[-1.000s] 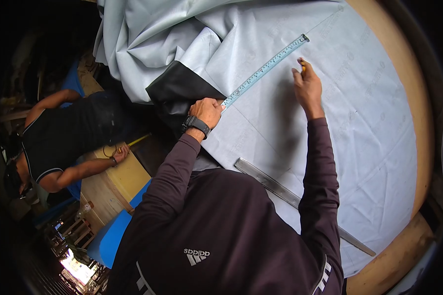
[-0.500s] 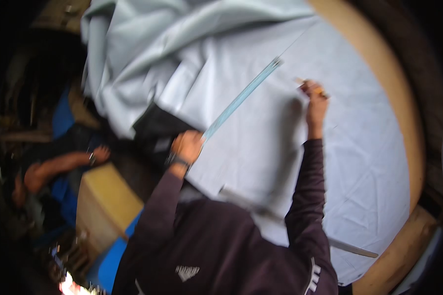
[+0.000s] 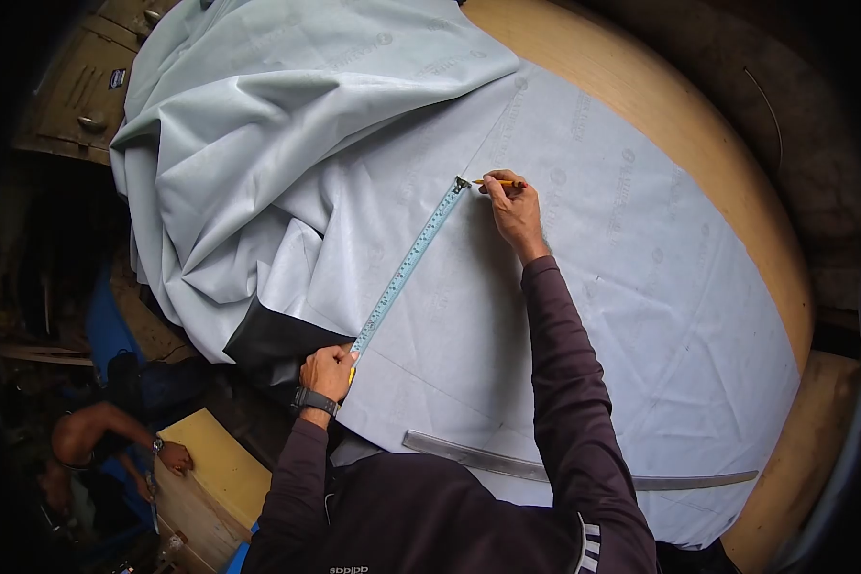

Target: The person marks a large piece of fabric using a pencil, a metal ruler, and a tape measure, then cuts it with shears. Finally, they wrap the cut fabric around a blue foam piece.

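My left hand (image 3: 327, 373), with a watch on its wrist, is closed on the near end of a tape measure (image 3: 402, 277). A bit of its yellow case shows below the fingers. The pale blue blade runs diagonally over grey coated fabric (image 3: 603, 316), along a thin drawn line. Its metal end hook (image 3: 461, 184) lies at the far end of the blade. My right hand (image 3: 517, 212) pinches a yellow pencil (image 3: 496, 182), the tip pointing left, right at the hook.
Bunched fabric (image 3: 249, 172) lies in folds at the upper left, its black underside (image 3: 282, 344) turned up near my left hand. A long dark metal strip (image 3: 641, 481) crosses the fabric before me. Wooden table edge (image 3: 679, 134) curves around the right. Lower left, another person's hand (image 3: 174, 457) rests on a yellow block (image 3: 215, 459).
My right hand has brought the pencil to the tape's end hook; before, it was off to the right of it. The view has shifted, showing more of the metal strip.
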The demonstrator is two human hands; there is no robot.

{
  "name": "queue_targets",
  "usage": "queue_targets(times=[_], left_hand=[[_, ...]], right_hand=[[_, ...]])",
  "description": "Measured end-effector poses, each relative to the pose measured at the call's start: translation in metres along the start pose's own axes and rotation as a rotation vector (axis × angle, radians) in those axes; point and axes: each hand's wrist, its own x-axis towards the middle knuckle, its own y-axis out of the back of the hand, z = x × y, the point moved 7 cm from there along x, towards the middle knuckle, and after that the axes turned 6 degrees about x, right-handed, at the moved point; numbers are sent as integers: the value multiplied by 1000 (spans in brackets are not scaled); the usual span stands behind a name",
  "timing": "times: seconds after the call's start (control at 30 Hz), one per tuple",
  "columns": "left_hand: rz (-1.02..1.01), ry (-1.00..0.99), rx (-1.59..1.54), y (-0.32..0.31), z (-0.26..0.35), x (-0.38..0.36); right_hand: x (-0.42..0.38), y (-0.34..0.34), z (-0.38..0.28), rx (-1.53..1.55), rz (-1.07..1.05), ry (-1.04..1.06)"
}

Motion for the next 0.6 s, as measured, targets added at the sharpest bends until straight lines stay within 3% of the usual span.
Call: queue_targets(times=[0.6], left_hand=[[7, -11, -25, 3, 3, -1]], right_hand=[[-4, -10, -18, -252, 46, 157]])
